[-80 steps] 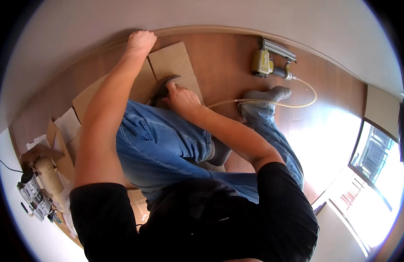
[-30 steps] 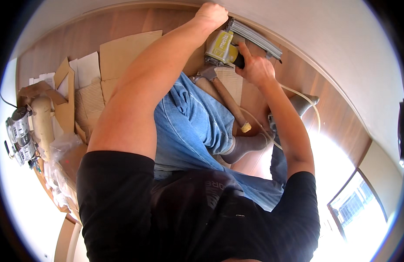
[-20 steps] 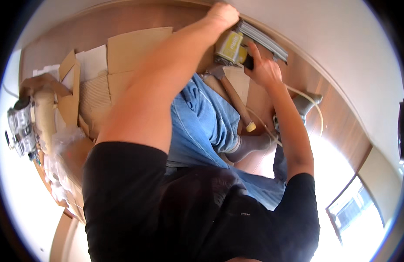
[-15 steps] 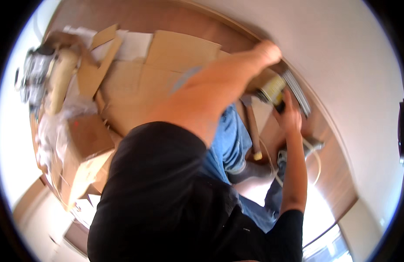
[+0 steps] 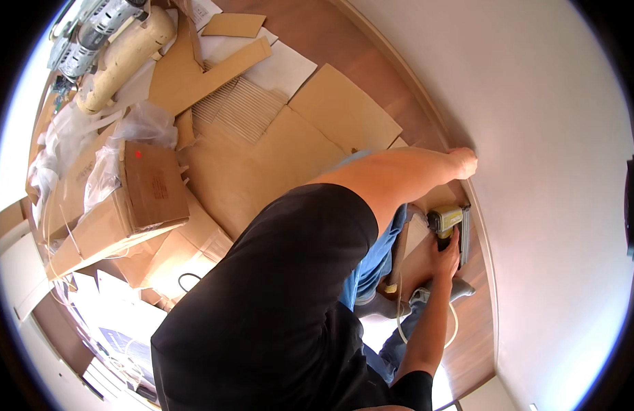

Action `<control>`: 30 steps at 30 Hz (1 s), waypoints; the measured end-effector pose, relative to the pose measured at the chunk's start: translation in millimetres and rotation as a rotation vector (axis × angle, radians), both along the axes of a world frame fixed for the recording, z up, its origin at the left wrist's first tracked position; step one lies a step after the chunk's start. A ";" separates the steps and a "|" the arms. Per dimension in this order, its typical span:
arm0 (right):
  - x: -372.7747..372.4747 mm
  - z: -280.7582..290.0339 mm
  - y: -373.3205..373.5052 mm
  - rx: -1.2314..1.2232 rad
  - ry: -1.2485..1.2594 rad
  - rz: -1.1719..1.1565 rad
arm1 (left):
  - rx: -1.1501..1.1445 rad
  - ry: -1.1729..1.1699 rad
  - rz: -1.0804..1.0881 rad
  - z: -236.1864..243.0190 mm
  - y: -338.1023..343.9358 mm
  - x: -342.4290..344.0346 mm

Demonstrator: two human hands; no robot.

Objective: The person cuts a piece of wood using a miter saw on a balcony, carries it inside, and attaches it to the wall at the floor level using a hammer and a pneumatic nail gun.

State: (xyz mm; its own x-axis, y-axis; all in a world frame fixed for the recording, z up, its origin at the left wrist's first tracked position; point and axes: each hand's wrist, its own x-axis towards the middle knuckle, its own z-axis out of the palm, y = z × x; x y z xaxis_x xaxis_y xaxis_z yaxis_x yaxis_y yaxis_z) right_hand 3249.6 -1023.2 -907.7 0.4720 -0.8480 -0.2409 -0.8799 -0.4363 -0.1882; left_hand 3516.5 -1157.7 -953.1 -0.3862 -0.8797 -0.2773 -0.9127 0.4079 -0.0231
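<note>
My left hand (image 5: pixel 465 163) is closed against the wooden baseboard (image 5: pixel 419 97) at the foot of the pale wall; whatever its fingers grip is hidden. Below it, my right hand (image 5: pixel 445 257) is wrapped round the black handle of a yellow-and-silver nail gun (image 5: pixel 443 220), whose long magazine lies along the baseboard. A pale air hose (image 5: pixel 454 327) loops below that hand. A wooden-handled hammer (image 5: pixel 398 262) lies beside my jeans-covered leg, partly hidden by it. Flattened cardboard (image 5: pixel 344 103) covers the floor left of my arms.
At upper left are a metal power tool (image 5: pixel 91 38) and a beige tank (image 5: pixel 125 58). A cardboard box (image 5: pixel 154 183) with plastic wrap (image 5: pixel 142 123) stands at left. Wood floor (image 5: pixel 361 58) shows along the baseboard. My socked foot (image 5: pixel 461 290) rests near the hose.
The view has swung left, showing more cardboard and boxes. My right hand left the hammer and took hold of the nail gun, which has moved beside my left hand. My left hand remains at the baseboard.
</note>
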 end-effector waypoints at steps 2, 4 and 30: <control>-1.8 -8.9 7.9 -0.135 0.035 0.079 | -0.032 0.004 0.010 10.5 14.0 11.3; 11.6 2.8 27.5 -0.315 0.058 0.131 | -0.109 0.079 -0.063 29.0 36.5 36.6; 304.4 127.3 16.7 0.652 -0.130 -0.407 | -0.341 0.649 1.144 -25.8 173.2 535.5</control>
